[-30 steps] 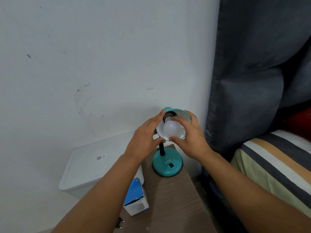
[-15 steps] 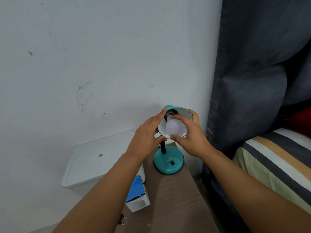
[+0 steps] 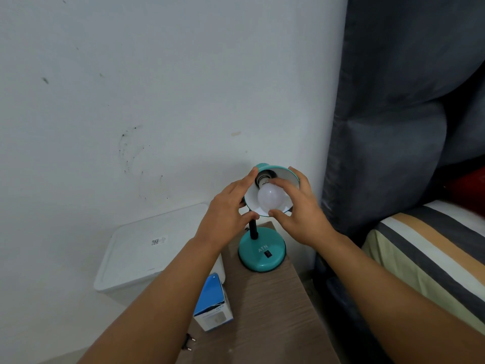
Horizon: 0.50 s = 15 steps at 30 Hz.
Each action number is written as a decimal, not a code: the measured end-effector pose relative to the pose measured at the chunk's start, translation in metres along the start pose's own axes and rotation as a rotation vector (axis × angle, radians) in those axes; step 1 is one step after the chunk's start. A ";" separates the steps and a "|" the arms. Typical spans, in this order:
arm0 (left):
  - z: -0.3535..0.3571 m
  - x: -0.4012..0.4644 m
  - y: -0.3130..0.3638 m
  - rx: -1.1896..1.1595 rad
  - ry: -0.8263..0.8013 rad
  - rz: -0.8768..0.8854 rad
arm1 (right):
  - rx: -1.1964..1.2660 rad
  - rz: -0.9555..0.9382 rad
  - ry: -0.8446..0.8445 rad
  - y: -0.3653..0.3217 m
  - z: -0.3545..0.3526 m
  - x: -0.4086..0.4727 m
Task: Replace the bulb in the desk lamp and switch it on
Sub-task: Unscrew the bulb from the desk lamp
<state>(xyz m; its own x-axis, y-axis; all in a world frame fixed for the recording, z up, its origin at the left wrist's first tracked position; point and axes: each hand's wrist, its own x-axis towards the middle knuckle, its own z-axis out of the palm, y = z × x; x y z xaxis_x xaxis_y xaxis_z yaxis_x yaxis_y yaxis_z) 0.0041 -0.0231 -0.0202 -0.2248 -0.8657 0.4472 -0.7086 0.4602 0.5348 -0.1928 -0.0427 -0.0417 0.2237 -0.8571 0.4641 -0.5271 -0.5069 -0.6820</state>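
A teal desk lamp stands on a wooden bedside table (image 3: pixel 267 306), its round base (image 3: pixel 262 252) carrying a black switch (image 3: pixel 268 254). The shade (image 3: pixel 286 174) is tilted toward me, white inside. A white bulb (image 3: pixel 270 198) sits in the dark socket. My right hand (image 3: pixel 299 211) holds the bulb between thumb and fingers. My left hand (image 3: pixel 225 211) grips the shade's left rim, thumb below and fingers above.
A blue and white bulb box (image 3: pixel 213 304) stands on the table's left side, a black plug (image 3: pixel 188 343) near the front edge. A white lidded bin (image 3: pixel 147 248) sits left of the table. A dark curtain (image 3: pixel 388 114) and a striped bed (image 3: pixel 433 245) are on the right.
The view has shifted slightly; both hands stay on the shade and bulb. My right fingers have shifted a little round the bulb.
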 end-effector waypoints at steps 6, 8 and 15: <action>0.002 0.002 0.001 -0.003 0.000 0.012 | 0.017 0.052 0.031 -0.004 -0.002 0.000; 0.002 0.002 0.001 -0.011 -0.006 0.001 | -0.005 0.064 0.056 -0.005 0.000 0.000; 0.003 0.000 0.002 -0.013 0.009 0.003 | -0.045 -0.009 -0.004 -0.003 -0.003 -0.002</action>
<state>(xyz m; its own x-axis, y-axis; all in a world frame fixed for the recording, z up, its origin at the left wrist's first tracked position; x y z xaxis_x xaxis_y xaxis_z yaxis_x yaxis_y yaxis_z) 0.0006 -0.0230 -0.0213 -0.2209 -0.8625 0.4553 -0.6989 0.4656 0.5429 -0.1941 -0.0393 -0.0391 0.2315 -0.8531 0.4676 -0.5616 -0.5096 -0.6518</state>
